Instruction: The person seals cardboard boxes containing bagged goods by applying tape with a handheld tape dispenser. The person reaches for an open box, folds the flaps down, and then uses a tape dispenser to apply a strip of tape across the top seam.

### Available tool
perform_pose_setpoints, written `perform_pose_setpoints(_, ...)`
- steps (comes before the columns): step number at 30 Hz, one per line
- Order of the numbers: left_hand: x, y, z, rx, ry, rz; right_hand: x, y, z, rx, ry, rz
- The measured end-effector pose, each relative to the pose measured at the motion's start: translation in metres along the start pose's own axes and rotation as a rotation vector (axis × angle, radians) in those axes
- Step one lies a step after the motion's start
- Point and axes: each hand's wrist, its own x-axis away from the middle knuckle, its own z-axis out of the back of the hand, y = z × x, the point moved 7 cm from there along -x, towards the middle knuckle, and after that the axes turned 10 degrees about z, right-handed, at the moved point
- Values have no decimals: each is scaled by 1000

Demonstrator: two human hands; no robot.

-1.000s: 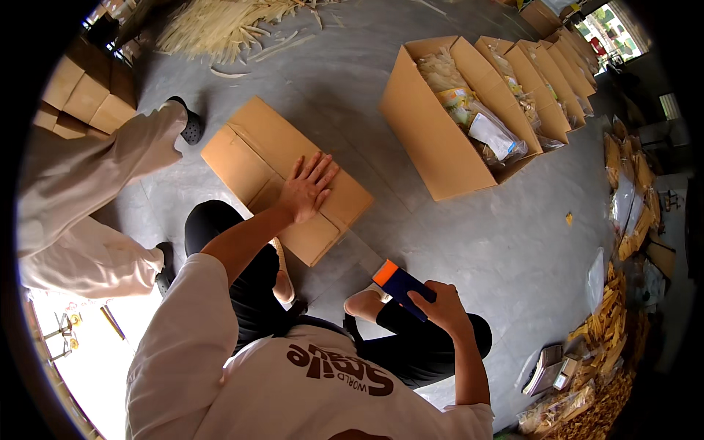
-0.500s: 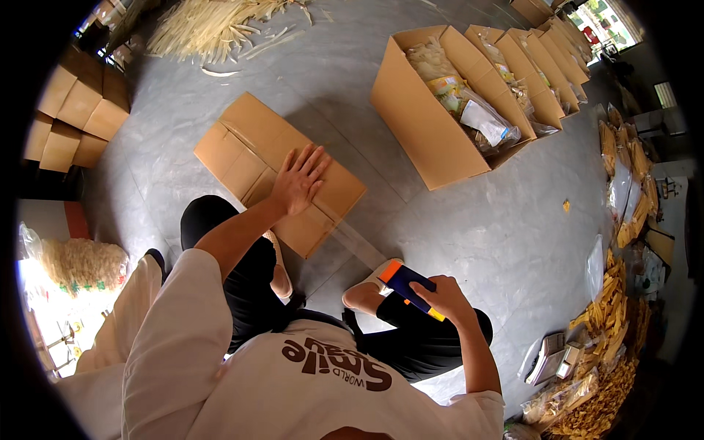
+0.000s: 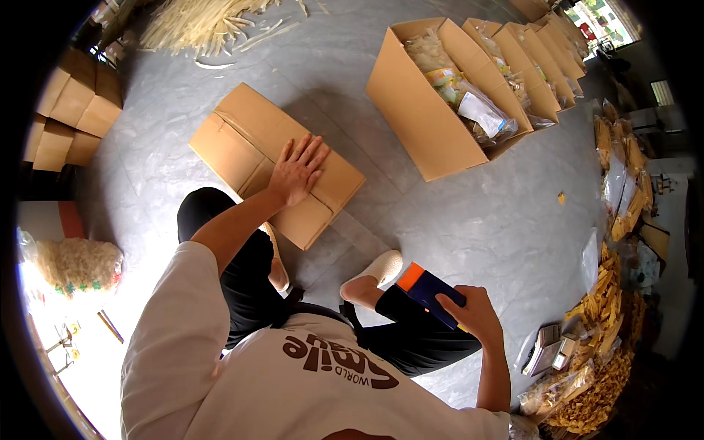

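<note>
A closed cardboard box (image 3: pixel 253 121) lies on the grey floor in front of me, set at a slant. My left hand (image 3: pixel 296 173) presses flat on its top, fingers spread. My right hand (image 3: pixel 471 312) is wrapped round a dark blue and orange tape dispenser (image 3: pixel 434 295), held over my right thigh. A strip of clear tape (image 3: pixel 364 233) runs from the box's near right edge toward the dispenser; close to the dispenser it is hard to make out.
Several open cartons (image 3: pixel 429 110) stand in a row at the far right, with bagged goods inside. Stacked boxes (image 3: pixel 84 95) are at the left. Pale strips (image 3: pixel 194 26) lie on the floor at the back. Yellowish dried pieces (image 3: pixel 598 389) are heaped at the right, beside small devices (image 3: pixel 546 348).
My right hand has drawn the tape dispenser farther right, away from the box. My left hand stays flat on the box.
</note>
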Motion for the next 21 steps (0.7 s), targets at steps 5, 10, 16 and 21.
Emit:
perform_pose_setpoints(5, -3, 1, -5, 5, 1, 1, -89, 26, -74, 313, -137, -135)
perform_pose_setpoints(10, -6, 7, -5, -4, -28, 0, -213, -22, -171, 254, 68, 45)
perform_pose_setpoints(16, -8, -2, -6, -34, -44, 19, -209, -30, -213, 264, 200, 124)
perform_pose_setpoints(21, -18, -18, -18, 294, -322, 4, -178, 2, -207, -59, 195, -113)
